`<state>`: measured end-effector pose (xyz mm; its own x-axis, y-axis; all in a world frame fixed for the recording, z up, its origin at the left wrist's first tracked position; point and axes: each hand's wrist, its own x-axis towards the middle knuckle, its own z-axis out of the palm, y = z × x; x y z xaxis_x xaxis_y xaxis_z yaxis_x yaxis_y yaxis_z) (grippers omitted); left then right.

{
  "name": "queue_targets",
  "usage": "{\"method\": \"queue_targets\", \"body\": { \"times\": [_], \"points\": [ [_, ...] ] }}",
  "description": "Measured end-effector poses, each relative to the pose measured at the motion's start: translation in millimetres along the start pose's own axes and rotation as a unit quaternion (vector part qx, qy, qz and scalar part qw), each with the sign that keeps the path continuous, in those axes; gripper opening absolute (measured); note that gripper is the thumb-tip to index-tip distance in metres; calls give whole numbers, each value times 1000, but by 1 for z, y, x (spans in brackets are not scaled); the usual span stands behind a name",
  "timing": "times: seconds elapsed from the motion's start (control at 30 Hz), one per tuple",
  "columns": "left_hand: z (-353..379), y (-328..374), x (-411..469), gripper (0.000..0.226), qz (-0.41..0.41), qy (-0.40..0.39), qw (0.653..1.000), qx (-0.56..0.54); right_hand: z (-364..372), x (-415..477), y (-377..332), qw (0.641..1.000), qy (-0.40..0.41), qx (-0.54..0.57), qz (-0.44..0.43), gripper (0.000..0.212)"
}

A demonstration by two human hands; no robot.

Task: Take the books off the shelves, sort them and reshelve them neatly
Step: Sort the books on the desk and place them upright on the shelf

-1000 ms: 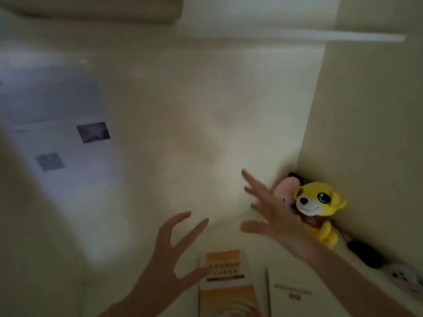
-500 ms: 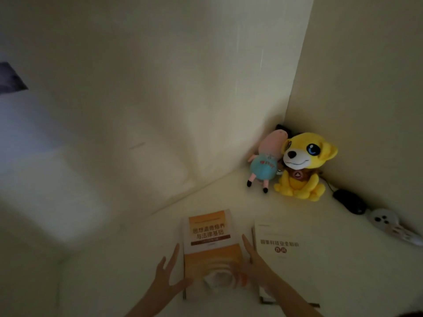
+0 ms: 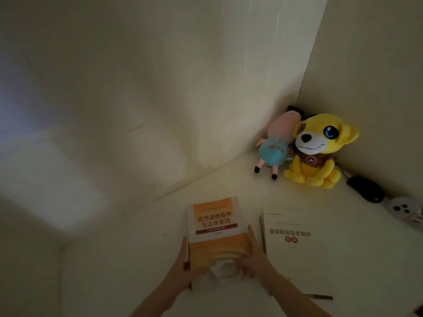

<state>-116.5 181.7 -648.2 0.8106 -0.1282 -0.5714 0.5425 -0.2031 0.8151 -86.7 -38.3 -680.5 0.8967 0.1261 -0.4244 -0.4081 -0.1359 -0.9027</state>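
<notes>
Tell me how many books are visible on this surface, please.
2. The orange book lies flat, held at its sides by the left hand and the right hand. The white book lies flat just right of it. Others may be hidden underneath.

Glossy paper cover on the orange book [image 3: 216,227], matt one on the white book [image 3: 290,243], soft plush dog [image 3: 315,152].
</notes>
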Motion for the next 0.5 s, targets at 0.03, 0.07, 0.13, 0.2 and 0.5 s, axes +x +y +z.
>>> {"method": "queue_targets", "body": {
  "times": [0.03,0.07,0.13,0.2,0.5],
  "points": [
    [-2,-3,2,117,-17,7,999,-26,0,0,4,1000,3,-3,1,69],
    [-2,-4,3,120,-29,15,998,-44,-1,0,4,1000,1,-2,11,69],
    [-4,-7,4,143,-34,21,998,-41,-1,-4,3,1000,-9,-6,6,81],
    [-3,-9,2,148,-12,27,1000,-1,-3,-4,8,1000,-27,-15,6,102],
    [-7,-2,-9,120,79,-2,995,60,-14,-10,4,996,-88,-3,27,131]
  ]
}}
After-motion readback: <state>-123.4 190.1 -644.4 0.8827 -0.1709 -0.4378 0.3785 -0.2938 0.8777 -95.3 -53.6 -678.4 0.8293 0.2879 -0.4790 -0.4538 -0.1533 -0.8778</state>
